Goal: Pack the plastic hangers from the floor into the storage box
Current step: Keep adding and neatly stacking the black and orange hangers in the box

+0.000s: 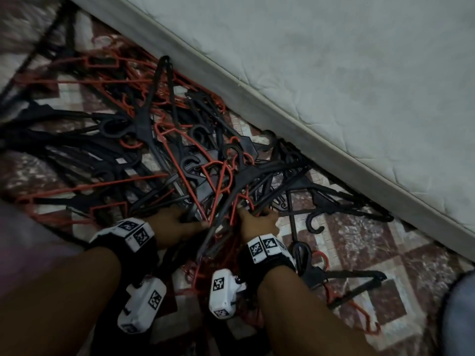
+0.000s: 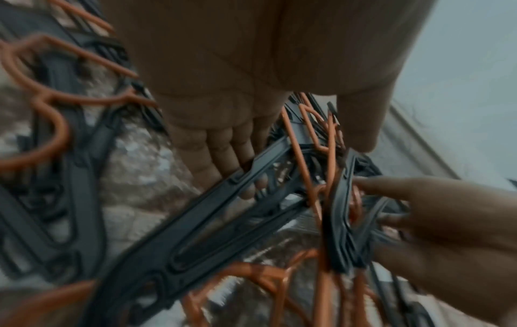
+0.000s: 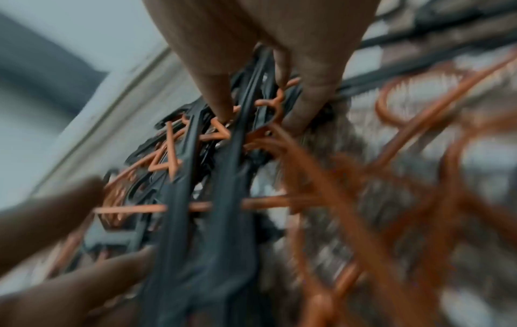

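A tangled heap of black and red plastic hangers (image 1: 159,140) lies on the patterned carpet. My left hand (image 1: 180,222) reaches into its near edge. In the left wrist view, the left hand (image 2: 302,166) has its fingers hooked behind a broad black hanger (image 2: 196,232), with the thumb held apart at the right. My right hand (image 1: 257,219) is close beside it. In the right wrist view, the right hand (image 3: 260,119) pinches a few black hangers (image 3: 212,199) mixed with thin red ones between thumb and fingers. No storage box shows in any view.
A pale mattress (image 1: 334,60) runs diagonally along the far side of the heap. More loose hangers (image 1: 347,281) lie right of my right wrist on the carpet (image 1: 372,240). A blurred blue-grey shape (image 1: 460,317) sits at the right edge.
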